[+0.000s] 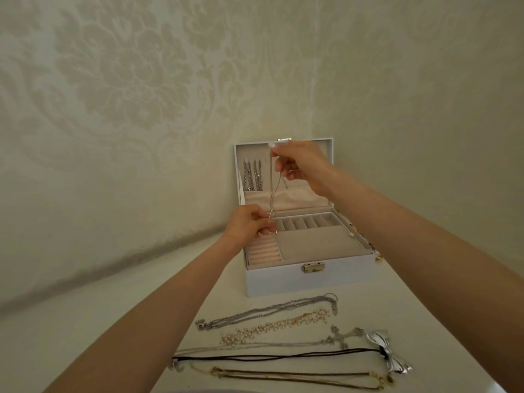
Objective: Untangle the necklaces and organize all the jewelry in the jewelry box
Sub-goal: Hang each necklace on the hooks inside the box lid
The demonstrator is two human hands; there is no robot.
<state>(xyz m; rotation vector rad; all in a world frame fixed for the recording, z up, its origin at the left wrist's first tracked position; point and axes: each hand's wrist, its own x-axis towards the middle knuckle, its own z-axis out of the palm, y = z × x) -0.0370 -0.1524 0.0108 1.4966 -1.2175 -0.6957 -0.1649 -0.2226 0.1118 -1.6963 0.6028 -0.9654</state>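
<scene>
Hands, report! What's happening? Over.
Left hand and right hand pinch a thin chain over the open box. More necklaces on table. Nothing in the way.

**Creams, whites, silver and gold**

I've got cream wallpaper (127,89), a tone-on-tone floral damask. The jewelry box (309,282) is white, its lining (317,245) beige, its latch (312,268) brassy. The thin chain (271,182) is silver. On the off-white worktop (170,293): a silver multi-strand necklace (266,310), a white-and-gold pearl necklace (278,326), a black cord (269,357) with a shiny silver bow (388,353), and an olive-gold chain (297,377).
</scene>
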